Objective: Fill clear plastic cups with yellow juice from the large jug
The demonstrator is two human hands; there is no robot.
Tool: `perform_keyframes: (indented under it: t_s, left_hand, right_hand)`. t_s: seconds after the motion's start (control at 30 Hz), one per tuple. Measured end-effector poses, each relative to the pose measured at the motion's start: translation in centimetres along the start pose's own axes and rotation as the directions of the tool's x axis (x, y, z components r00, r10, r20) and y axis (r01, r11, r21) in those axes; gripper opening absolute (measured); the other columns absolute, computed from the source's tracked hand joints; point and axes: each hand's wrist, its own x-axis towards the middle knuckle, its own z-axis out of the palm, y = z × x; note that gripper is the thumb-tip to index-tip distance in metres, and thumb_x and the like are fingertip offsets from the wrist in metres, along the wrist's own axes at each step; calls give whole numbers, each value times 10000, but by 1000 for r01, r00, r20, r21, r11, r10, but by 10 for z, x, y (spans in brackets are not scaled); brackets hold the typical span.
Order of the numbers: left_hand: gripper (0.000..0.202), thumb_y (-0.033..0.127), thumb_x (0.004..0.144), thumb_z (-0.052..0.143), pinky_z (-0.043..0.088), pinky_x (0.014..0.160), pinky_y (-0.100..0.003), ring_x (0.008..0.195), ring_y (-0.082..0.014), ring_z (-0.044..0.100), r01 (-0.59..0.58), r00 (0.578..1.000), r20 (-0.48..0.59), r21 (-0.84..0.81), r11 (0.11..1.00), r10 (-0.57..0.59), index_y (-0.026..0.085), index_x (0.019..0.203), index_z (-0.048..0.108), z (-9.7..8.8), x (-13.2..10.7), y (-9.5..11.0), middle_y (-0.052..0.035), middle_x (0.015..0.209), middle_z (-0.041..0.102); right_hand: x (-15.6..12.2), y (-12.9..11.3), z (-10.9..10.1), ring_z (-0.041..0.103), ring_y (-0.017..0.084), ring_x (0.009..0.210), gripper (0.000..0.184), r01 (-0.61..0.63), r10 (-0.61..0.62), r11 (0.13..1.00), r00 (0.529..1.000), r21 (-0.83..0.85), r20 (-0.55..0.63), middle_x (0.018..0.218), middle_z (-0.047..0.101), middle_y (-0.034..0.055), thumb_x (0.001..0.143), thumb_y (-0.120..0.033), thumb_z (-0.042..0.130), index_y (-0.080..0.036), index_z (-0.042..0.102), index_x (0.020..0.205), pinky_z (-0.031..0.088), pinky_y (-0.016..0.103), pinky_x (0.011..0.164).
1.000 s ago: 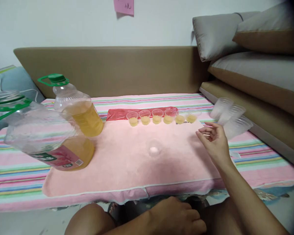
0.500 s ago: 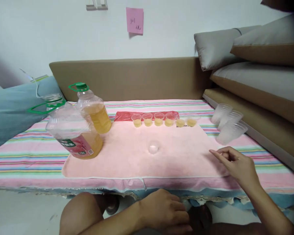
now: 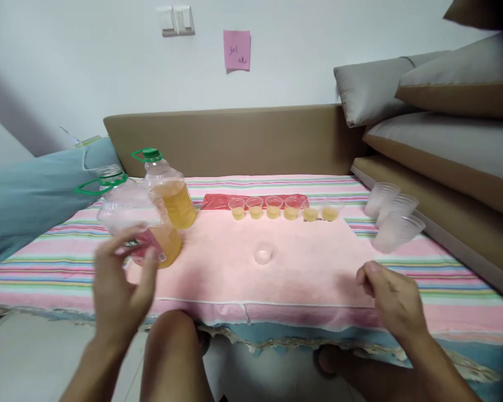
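My left hand is raised with thumb and fingers apart, holding nothing. It hangs in front of an uncapped juice bottle and hides part of its label; whether it touches the bottle I cannot tell. My right hand hovers over the right front of the pink towel, its fingers curled together and nothing visible in them. Between the hands, a small clear plastic cup stands on the towel. Behind it is a row of several similar cups with yellow juice in them.
A second juice bottle with a green cap stands behind the first. Stacks of clear cups lie tilted at the right. A red plastic wrapper lies behind the cup row. Cushions are piled on the right, and a blue pillow is at the left.
My left hand has risen from near my lap and moved left to the open bottle. My right hand's fingers have curled in. The view has shifted slightly.
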Motion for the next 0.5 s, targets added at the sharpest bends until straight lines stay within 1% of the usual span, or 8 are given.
perform_keyframes:
  t_s: [0.07, 0.13, 0.2, 0.27, 0.3, 0.37, 0.43, 0.5]
  left_hand:
    - [657, 341, 899, 732, 627, 1042, -586, 1406, -419, 626, -25, 981, -187, 155, 988, 54, 101, 1492, 581, -19, 34, -42, -240, 1513, 589]
    - [734, 502, 867, 714, 616, 1019, -654, 1358, -455, 634, -50, 955, -255, 367, 929, 152, 58, 1444, 624, -34, 65, -84, -237, 1418, 650]
    - [964, 792, 824, 668, 582, 1053, -701, 1282, -440, 666, -64, 977, -137, 535, 842, 161, 25, 1408, 638, -43, 88, -120, -224, 1350, 698]
    - [1174, 1014, 715, 594, 550, 1101, -696, 1240, -408, 684, -75, 994, -22, 592, 802, 109, 32, 1354, 671, -45, 103, -146, -208, 1294, 731]
    - [1190, 1065, 688, 560, 553, 1109, -667, 1224, -381, 690, -83, 996, 22, 594, 800, 87, 65, 1317, 702, -45, 107, -154, -181, 1267, 748]
    - [1124, 1110, 674, 507, 556, 1109, -628, 1139, -328, 711, -95, 995, 65, 590, 802, 70, 139, 1175, 772, -42, 113, -163, -119, 1141, 785]
    - [1056, 1129, 686, 458, 534, 1122, -617, 1022, -278, 717, -96, 995, 74, 604, 791, 65, 179, 998, 799, -38, 118, -164, -71, 969, 783]
    - [1060, 1167, 651, 399, 488, 1157, -609, 909, -227, 695, -84, 994, 111, 634, 769, 16, 187, 814, 768, -36, 127, -161, -34, 808, 735]
  right_hand:
    - [-3, -25, 31, 507, 221, 496, 465, 200, -212, 976, 959, 83, 187, 614, 533, -1, 1179, -325, 429, -251, 543, 734, 363, 383, 488]
    - [-16, -48, 69, 467, 214, 485, 445, 272, -306, 949, 913, 158, 270, 583, 460, -7, 1140, -314, 459, -241, 414, 703, 330, 387, 501]
    - [-40, -61, 111, 408, 209, 466, 398, 400, -461, 883, 839, 246, 288, 564, 441, -1, 1098, -345, 420, -244, 357, 718, 259, 399, 503]
    - [-67, -60, 154, 410, 169, 458, 416, 446, -538, 843, 693, 301, 480, 564, 484, -11, 1082, -349, 498, -227, 396, 697, 220, 382, 494]
    - [-80, -56, 174, 392, 163, 433, 477, 469, -557, 828, 622, 308, 551, 516, 444, -19, 1053, -400, 580, -223, 390, 652, 195, 373, 474]
    - [-101, -46, 206, 382, 161, 392, 535, 437, -525, 831, 412, 344, 745, 452, 394, -39, 1001, -414, 673, -222, 426, 567, 220, 339, 428]
    - [-113, -40, 226, 369, 147, 359, 601, 419, -513, 833, 341, 362, 788, 415, 369, -63, 989, -433, 700, -217, 424, 502, 233, 306, 400]
    - [-118, -40, 234, 360, 136, 349, 642, 412, -511, 838, 361, 358, 780, 409, 376, -76, 995, -453, 728, -211, 419, 486, 234, 297, 394]
